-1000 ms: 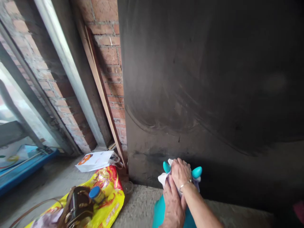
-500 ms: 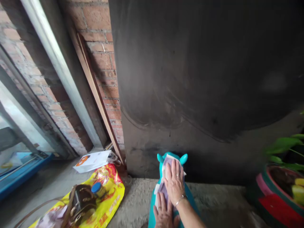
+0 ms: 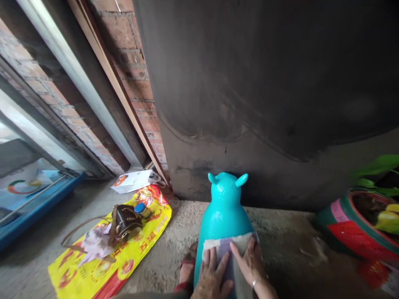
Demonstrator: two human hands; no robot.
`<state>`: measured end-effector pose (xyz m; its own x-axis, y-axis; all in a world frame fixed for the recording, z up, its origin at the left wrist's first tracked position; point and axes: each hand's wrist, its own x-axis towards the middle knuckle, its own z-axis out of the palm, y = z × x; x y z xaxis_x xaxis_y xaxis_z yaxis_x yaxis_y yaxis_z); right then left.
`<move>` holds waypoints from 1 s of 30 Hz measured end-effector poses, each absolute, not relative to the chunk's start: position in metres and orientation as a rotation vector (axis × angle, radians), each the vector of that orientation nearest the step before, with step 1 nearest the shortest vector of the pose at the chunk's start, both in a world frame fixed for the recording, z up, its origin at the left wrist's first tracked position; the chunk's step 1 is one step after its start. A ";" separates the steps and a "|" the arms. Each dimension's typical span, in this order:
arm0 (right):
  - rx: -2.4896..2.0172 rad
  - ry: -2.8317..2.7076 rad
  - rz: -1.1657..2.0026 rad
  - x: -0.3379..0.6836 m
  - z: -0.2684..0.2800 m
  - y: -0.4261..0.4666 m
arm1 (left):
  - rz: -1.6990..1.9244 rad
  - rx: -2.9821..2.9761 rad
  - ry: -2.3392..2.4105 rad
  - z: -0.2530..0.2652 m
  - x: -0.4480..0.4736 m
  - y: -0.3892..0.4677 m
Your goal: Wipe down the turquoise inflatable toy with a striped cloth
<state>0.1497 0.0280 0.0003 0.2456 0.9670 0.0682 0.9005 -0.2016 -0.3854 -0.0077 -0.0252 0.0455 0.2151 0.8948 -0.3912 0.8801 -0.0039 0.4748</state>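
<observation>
A turquoise inflatable animal toy (image 3: 224, 207) with two small ears stands on the concrete floor in front of a dark wall. A pale, purple-tinted cloth (image 3: 229, 253) lies across its back. My left hand (image 3: 212, 280) presses flat on the cloth's left part. Beside it, my right hand (image 3: 251, 263), with a bracelet at the wrist, rests flat on the cloth's right part. Fingers of both hands are spread over the cloth.
A yellow printed bag (image 3: 115, 253) lies on the floor at left with a brown strapped handbag (image 3: 126, 220) and a blue-capped jar (image 3: 141, 209) on it. A white paper bag (image 3: 132, 181) lies behind. A painted planter (image 3: 352, 228) stands at right. My foot (image 3: 186, 270) shows beside the toy.
Both hands slid the cloth from the toy's head down to its back, uncovering the head and ears. The view tilted down and pulled back.
</observation>
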 end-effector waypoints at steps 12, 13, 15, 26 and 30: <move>-2.272 -1.677 0.363 0.126 0.020 0.084 | 0.026 1.713 1.747 0.080 -0.006 0.033; -2.273 -1.673 0.351 0.126 0.017 0.066 | 0.012 1.733 1.721 0.081 -0.011 0.023; -2.229 -1.703 0.289 0.129 0.006 0.026 | -0.058 1.760 1.681 0.080 -0.019 0.001; -1.963 -2.135 0.079 0.129 0.009 0.005 | -0.014 1.656 1.905 0.064 -0.012 0.015; -1.985 -2.214 0.164 0.117 0.033 0.058 | 0.026 1.687 1.961 0.054 -0.013 0.055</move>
<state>0.1175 0.0576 0.0326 -0.1041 0.9934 0.0475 0.9755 0.1113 -0.1897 -0.0129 0.0548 0.0536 -0.0630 0.9198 -0.3872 0.9094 0.2127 0.3575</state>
